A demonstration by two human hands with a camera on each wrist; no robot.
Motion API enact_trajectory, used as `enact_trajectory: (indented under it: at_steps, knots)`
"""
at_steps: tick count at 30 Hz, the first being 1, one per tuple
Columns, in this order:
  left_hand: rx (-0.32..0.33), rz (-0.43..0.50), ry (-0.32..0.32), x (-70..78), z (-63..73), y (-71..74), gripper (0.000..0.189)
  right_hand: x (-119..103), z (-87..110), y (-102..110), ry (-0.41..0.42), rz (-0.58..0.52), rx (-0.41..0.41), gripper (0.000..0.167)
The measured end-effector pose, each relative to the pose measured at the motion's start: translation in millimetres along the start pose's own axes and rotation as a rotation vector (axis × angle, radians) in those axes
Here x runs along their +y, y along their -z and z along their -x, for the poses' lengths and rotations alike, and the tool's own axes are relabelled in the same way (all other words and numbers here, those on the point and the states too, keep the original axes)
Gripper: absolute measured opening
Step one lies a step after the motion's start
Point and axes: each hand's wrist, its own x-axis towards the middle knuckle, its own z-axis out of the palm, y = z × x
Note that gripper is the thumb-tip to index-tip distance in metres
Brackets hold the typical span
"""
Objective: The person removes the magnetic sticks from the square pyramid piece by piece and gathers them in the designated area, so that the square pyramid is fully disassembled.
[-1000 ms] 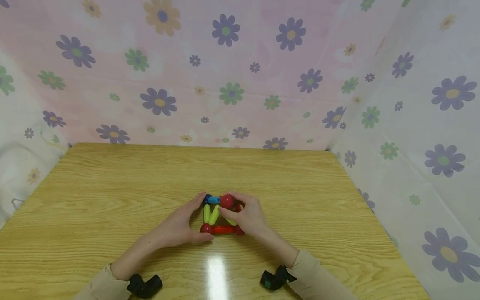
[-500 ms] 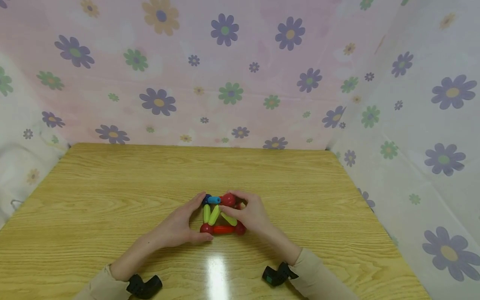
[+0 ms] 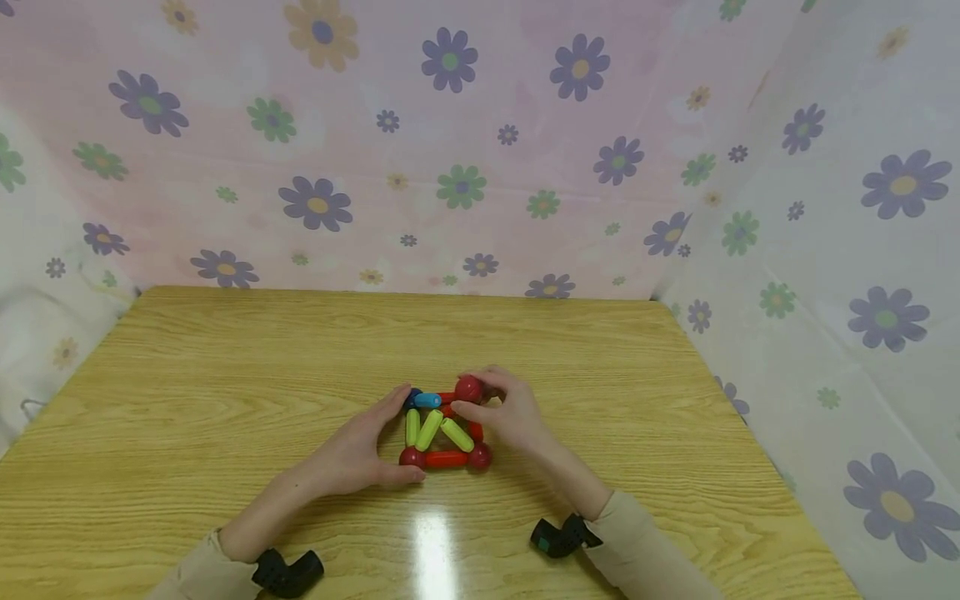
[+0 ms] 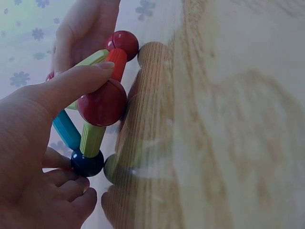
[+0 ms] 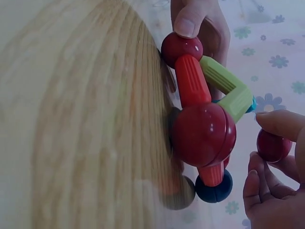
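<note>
A magnetic ball-and-stick frame [image 3: 447, 459] stands on the table in front of me, with red and blue balls joined by red and light green sticks. Two green sticks [image 3: 457, 434] lean together at its front, and a light blue stick [image 3: 428, 400] slants up at the back. My left hand [image 3: 358, 450] holds the left side, its thumb on the front-left red ball [image 4: 102, 102] and its fingers at the dark blue ball [image 4: 87, 162]. Between thumb and fingers, my right hand [image 3: 516, 410] pinches a loose red ball [image 5: 274, 145], apart from the frame in the right wrist view.
The wooden table [image 3: 300, 342] reaches back to a pink flowered cloth [image 3: 390, 158]. Another flowered cloth [image 3: 825, 275] hangs along the right. Black wrist devices [image 3: 288, 573] sit at both beige sleeves.
My right hand has carried the red ball away from the leaning sticks, rightward and slightly back, uncovering more of the frame's right side. The left hand keeps its place.
</note>
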Motion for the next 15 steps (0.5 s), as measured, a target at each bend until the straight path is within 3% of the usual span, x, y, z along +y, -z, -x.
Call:
enact_trajectory:
  at_steps: [8, 15]
  knots:
    - [-0.001, -0.003, 0.006, 0.3, -0.3, 0.0, 0.117, 5.5, -2.9, 4.2, -0.122, -0.022, 0.062, 0.047]
    - [-0.005, 0.001, 0.012, 0.5, 0.6, -0.2, 0.117, 9.6, -4.4, 8.8, -0.083, -0.016, 0.071, 0.036]
